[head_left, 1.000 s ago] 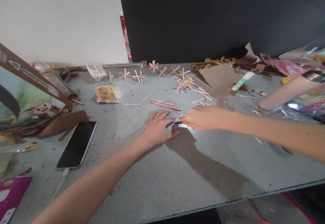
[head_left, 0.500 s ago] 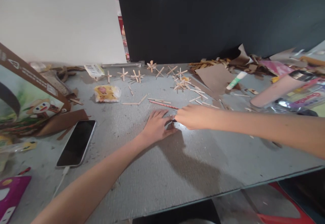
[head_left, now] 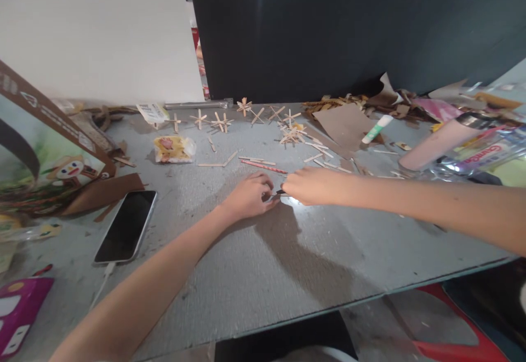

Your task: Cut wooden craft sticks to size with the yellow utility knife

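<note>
My right hand [head_left: 303, 185] is closed round a small dark tool [head_left: 280, 191], whose tip points left, low over the grey tabletop. Facing it, my left hand [head_left: 251, 195] has its fingers curled, thumb and fingertips by a thin stick [head_left: 276, 195] near the tool's tip. The fingertips partly hide that stick. Just beyond the hands lies a red patterned stick [head_left: 263, 166], with plain wooden sticks [head_left: 257, 160] beside it. Crossed stick shapes [head_left: 221, 122] stand farther back in a row, and a pile of joined sticks [head_left: 292, 134] is right of them.
A phone [head_left: 126, 226] with a white cable lies at left, near a purple case [head_left: 23, 312]. A yellow packet [head_left: 174, 149] sits behind. At right are a glue stick [head_left: 377, 128], a pink bottle [head_left: 444, 142], and cardboard scraps [head_left: 344, 125]. The table's front edge [head_left: 370, 299] runs below.
My left hand has drawn slightly left, and its fingers have curled in from a more spread pose. My right hand stays nearly in place with the dark tool. The view has shifted slightly.
</note>
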The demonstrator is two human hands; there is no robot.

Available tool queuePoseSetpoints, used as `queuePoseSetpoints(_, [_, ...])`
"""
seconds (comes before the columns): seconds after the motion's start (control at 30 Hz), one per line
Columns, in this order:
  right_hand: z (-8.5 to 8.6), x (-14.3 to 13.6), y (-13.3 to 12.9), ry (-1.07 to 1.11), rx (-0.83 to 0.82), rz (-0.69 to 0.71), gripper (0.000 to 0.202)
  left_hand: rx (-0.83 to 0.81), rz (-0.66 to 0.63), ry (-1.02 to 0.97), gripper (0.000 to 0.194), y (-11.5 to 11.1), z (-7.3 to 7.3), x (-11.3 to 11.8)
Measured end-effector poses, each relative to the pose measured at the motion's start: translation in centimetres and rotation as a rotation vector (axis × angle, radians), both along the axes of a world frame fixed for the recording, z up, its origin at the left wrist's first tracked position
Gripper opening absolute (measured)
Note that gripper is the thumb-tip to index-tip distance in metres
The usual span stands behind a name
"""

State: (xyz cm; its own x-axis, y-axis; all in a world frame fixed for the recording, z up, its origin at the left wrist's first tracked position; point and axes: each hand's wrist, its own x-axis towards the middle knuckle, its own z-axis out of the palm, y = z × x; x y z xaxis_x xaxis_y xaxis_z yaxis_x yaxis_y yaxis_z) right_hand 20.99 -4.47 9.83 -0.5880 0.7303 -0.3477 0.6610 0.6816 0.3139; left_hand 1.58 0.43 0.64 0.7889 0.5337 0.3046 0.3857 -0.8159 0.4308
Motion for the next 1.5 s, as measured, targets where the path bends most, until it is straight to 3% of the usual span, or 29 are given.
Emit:
queuePoseSetpoints(0.33, [-0.6, 0.6, 0.3, 0.079, 0.001, 0.013, 0.019, -0.184, -0.064, -0.073, 0.028, 1.7, -0.9, -1.0])
queuePoseSetpoints(0.57, [0.0, 0.1, 0.3, 0.008, -0.040, -0.040, 0.021, -0.149, -0.138, 0.014, 0.024, 0.9, -0.4, -1.0])
queuePoseSetpoints(0.67, [-0.1, 0.2, 0.3, 0.008, -0.031, -0.053, 0.020, -0.154, -0.102, -0.011, 0.022, 0.6, -0.3, -0.9])
queuePoseSetpoints(0.83, [-0.3, 0.7, 0.1, 0.076, 0.007, -0.088, 0.022, -0.065, 0.103, -0.055, 0.025, 0.5, -0.8, -0.7])
queuePoseSetpoints(0.97, [-0.1, 0.9, -0.4, 0.117, -0.030, -0.150, 0.025, 0.032, 0.106, 0.102, 0.038, 0.3, -1.1, -0.6])
queuePoseSetpoints(1.07, [0.0, 0.7, -0.8, 0.065, -0.019, -0.137, 0.023, 0.054, 0.122, 0.103, 0.039, 0.6, -1.1, -0.6])
queuePoseSetpoints(1.2, [-0.1, 0.2, -0.8, 0.001, -0.004, -0.070, 0.023, 0.015, 0.050, 0.002, 0.034, 1.1, -0.9, -0.9])
queuePoseSetpoints(1.37, [-0.2, 0.0, -0.6, 0.007, -0.001, -0.014, 0.020, -0.101, -0.192, -0.068, 0.031, 1.0, -0.6, -1.2])
queuePoseSetpoints(1.43, [-0.3, 0.0, -0.5, 0.010, 0.001, 0.003, 0.021, -0.114, -0.189, -0.084, 0.032, 0.9, -0.7, -1.2])
queuePoseSetpoints(1.5, [-0.4, 0.2, -0.4, 0.019, 0.010, 0.008, 0.022, -0.086, -0.070, -0.128, 0.037, 0.9, -0.9, -1.2])
